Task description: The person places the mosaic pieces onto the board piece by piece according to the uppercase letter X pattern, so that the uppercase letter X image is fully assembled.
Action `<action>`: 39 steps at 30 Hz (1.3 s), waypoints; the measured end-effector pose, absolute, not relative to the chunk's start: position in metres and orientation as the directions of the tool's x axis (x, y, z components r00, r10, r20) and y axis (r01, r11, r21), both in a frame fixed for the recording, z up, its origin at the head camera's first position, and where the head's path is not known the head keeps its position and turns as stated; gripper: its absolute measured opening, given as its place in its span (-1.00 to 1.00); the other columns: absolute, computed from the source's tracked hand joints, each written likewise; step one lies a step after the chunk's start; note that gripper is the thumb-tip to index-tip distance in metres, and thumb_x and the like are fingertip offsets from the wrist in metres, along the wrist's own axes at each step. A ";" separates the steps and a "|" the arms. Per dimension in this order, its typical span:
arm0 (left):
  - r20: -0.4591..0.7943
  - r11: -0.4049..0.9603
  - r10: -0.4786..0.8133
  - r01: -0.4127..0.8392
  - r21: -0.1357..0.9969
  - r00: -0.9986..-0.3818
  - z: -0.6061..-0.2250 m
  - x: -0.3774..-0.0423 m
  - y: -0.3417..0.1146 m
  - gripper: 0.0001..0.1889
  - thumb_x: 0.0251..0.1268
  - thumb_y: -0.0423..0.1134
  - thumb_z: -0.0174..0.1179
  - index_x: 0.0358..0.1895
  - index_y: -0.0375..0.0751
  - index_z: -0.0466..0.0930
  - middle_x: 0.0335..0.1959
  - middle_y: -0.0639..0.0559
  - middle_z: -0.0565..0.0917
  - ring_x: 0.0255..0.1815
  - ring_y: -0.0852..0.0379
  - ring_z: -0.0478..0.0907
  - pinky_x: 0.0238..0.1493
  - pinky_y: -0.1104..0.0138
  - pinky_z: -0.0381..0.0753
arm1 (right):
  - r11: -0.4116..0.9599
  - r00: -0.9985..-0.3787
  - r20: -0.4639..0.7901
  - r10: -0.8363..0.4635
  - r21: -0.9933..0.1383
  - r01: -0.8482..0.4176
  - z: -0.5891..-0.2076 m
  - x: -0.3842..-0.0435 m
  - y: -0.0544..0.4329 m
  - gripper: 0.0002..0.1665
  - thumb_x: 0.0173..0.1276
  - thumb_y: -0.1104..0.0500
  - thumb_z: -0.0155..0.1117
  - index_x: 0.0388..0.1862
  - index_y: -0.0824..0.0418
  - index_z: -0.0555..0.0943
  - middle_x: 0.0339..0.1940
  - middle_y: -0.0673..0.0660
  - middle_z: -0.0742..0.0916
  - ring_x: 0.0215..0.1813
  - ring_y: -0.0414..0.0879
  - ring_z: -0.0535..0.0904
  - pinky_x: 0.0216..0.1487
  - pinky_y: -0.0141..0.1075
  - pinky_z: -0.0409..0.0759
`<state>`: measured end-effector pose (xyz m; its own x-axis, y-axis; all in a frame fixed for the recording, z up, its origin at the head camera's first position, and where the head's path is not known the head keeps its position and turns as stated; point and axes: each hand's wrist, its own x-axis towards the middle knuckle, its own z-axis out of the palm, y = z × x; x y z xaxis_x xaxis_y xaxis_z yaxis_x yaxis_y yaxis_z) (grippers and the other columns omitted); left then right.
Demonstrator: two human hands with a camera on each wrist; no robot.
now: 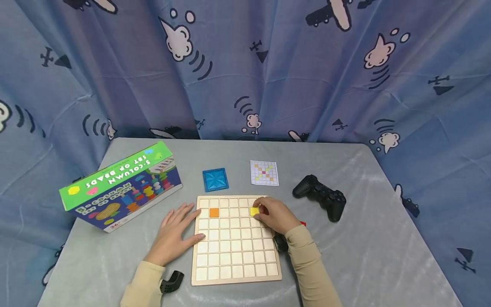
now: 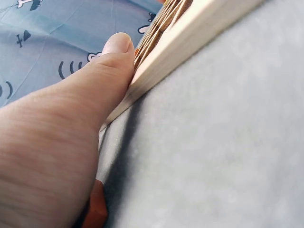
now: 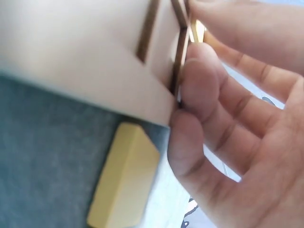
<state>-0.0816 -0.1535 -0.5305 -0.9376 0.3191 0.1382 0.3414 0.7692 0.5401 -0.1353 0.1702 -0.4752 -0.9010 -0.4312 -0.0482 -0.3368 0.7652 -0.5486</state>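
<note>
- two beige sleeves (image 1: 314, 268) come in nearest, with one black wrist device (image 1: 172, 280) showing by the left wrist and another (image 1: 281, 242) under the right.
- one wooden board (image 1: 236, 282), seven columns by seven rows, lies flat on the grey table (image 1: 364, 256).
- one left hand (image 1: 173, 238), fingers spread, holds nothing; its thumb and forefinger touch the board's left edge.
- beside the board's near-right side, the right wrist view shows one pale yellow block (image 3: 124, 175), blurred; a red scrap (image 1: 303, 223) peeks out by the right sleeve, mostly hidden.
- one right hand (image 1: 277, 215) pinches one yellow tile (image 1: 254, 211) at the sixth column, second row; whether it is fully seated, i cannot tell.
- one orange tile (image 1: 214, 212) sits in the second column, second row. by my judgement the filling has barely begun: one tile in, one at its cell, no colour in the other cells in sight, and more coloured squares on the card than on the board.
- one black gamepad (image 1: 320, 197) at right, one green-and-blue box (image 1: 122, 185) at left.
- one blue square tray (image 1: 216, 180), one printed card (image 1: 264, 173).
- one patterned curtain (image 1: 245, 85) behind.
</note>
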 end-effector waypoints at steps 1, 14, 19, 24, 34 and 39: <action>0.139 0.768 0.319 0.342 0.541 -0.937 -0.531 -0.082 -0.154 -0.22 0.14 0.35 0.15 0.41 0.08 0.32 0.48 0.01 0.23 0.52 -0.05 0.04 0.52 0.00 -0.18 | 0.767 -0.902 -0.052 -0.429 -0.548 -0.333 -0.475 -0.135 0.170 -0.74 0.24 0.18 0.38 -0.10 0.16 0.60 -0.50 -0.10 0.49 -0.47 -0.24 0.34 -0.42 -0.41 0.38; 0.135 0.768 0.322 0.342 0.542 -0.937 -0.530 -0.082 -0.154 -0.21 0.13 0.36 0.16 0.41 0.09 0.32 0.48 0.02 0.23 0.52 -0.05 0.03 0.52 0.00 -0.19 | 0.774 -0.910 -0.056 -0.410 -0.549 -0.315 -0.473 -0.133 0.168 -0.78 0.24 0.19 0.39 -0.15 0.17 0.61 -0.54 -0.09 0.48 -0.50 -0.25 0.34 -0.45 -0.42 0.38; 0.136 0.766 0.323 0.343 0.544 -0.937 -0.531 -0.081 -0.154 -0.21 0.13 0.35 0.16 0.41 0.09 0.31 0.48 0.01 0.23 0.52 -0.06 0.03 0.52 0.00 -0.19 | 0.774 -0.909 -0.052 -0.413 -0.545 -0.321 -0.474 -0.133 0.168 -0.76 0.23 0.18 0.39 -0.14 0.17 0.60 -0.56 -0.10 0.47 -0.53 -0.25 0.33 -0.49 -0.42 0.37; 0.130 0.765 0.318 0.335 0.550 -0.939 -0.530 -0.080 -0.154 -0.21 0.13 0.34 0.18 0.41 0.08 0.32 0.48 0.00 0.23 0.52 -0.06 0.03 0.52 -0.01 -0.20 | 0.758 -0.899 -0.077 -0.432 -0.571 -0.315 -0.468 -0.132 0.170 -0.69 0.26 0.15 0.37 -0.04 0.19 0.58 -0.51 -0.10 0.52 -0.50 -0.26 0.36 -0.46 -0.41 0.39; 0.134 0.766 0.317 0.337 0.548 -0.939 -0.532 -0.080 -0.153 -0.21 0.13 0.34 0.18 0.41 0.07 0.32 0.48 0.00 0.23 0.52 -0.07 0.04 0.52 -0.02 -0.18 | 0.776 -0.941 -0.069 -0.330 -0.588 -0.229 -0.443 -0.120 0.200 -0.63 0.37 0.11 0.25 0.09 0.23 0.55 -0.43 -0.05 0.58 -0.48 -0.21 0.42 -0.49 -0.35 0.46; 0.134 0.770 0.318 0.338 0.542 -0.939 -0.531 -0.082 -0.154 -0.21 0.13 0.35 0.17 0.40 0.08 0.32 0.48 0.00 0.23 0.52 -0.08 0.04 0.51 -0.05 -0.17 | 0.807 -0.958 -0.071 -0.279 -0.558 -0.194 -0.440 -0.103 0.223 -0.63 0.37 0.11 0.26 0.07 0.27 0.55 -0.42 -0.05 0.57 -0.41 -0.22 0.43 -0.42 -0.37 0.47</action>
<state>-0.0815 -0.1538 -0.5313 -0.9386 0.3180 0.1340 0.3381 0.7696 0.5417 -0.1034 0.2235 -0.4402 -0.9575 -0.2794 -0.0711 -0.1940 0.8069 -0.5578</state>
